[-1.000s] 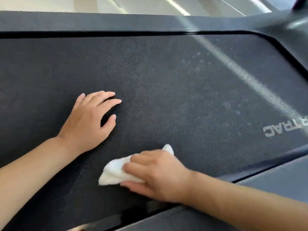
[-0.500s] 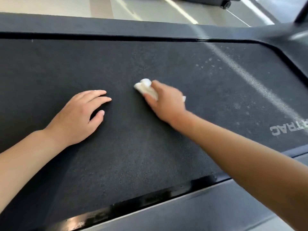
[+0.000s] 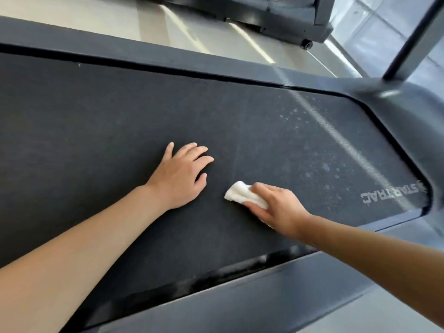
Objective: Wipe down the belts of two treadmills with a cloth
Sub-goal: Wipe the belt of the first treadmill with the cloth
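Now right hand (image 3: 276, 207) clamps the cloth (image 3: 242, 194) on the belt (image 3: 120, 131); left hand (image 3: 179, 179) flat, empty.

Surface: dark, rough-textured treadmill belt (image 3: 120, 121) within grey side rails (image 3: 240, 304).
On it: left hand (image 3: 179, 180) flat at centre; white folded cloth (image 3: 240, 194) under right hand (image 3: 276, 207), four o'clock.
Marks: pale specks (image 3: 312, 150), two o'clock.
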Demonstrator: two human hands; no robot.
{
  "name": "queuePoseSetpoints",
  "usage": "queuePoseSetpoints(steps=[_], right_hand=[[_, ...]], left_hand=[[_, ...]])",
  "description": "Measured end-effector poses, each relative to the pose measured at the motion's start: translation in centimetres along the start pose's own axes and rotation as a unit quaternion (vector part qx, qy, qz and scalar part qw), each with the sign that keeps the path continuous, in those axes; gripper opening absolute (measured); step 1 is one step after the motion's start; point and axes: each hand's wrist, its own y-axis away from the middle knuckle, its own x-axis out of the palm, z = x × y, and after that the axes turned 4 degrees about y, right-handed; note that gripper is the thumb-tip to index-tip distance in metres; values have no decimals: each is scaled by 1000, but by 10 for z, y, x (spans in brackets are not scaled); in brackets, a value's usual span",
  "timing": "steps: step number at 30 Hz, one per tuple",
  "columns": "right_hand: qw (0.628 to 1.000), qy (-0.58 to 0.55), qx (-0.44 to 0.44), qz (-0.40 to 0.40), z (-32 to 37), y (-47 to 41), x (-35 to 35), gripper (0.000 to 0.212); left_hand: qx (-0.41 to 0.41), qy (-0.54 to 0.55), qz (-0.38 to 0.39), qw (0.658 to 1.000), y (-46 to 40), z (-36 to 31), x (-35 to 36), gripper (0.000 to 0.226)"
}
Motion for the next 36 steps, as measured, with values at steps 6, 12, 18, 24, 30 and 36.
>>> queuePoseSetpoints(steps=[6, 12, 18, 24, 30, 36], right_hand=[[986, -25, 164, 13, -35, 31, -7, 30], [1000, -13, -21, -3, -22, 50, 0, 28], [984, -40, -162, -53, -61, 2, 11, 28], [996, -42, -23, -70, -156, -130, 1, 35], [967, -18, 235, -94, -288, -230, -17, 49], [971, -7, 204, -124, -242, -222, -6, 39]], left_hand=[[1, 8, -12, 1000, -54, -31, 10, 47], [7, -16, 15, 1000, -59, -51, 23, 47], [-40, -57, 9, 998, -91, -47, 29, 50], [-86, -71, -42, 993, -168, -47, 34, 53], [-153, -70, -77, 983, -184, -73, 74, 50], [-146, -54, -95, 983, -187, -71, 70, 54]])
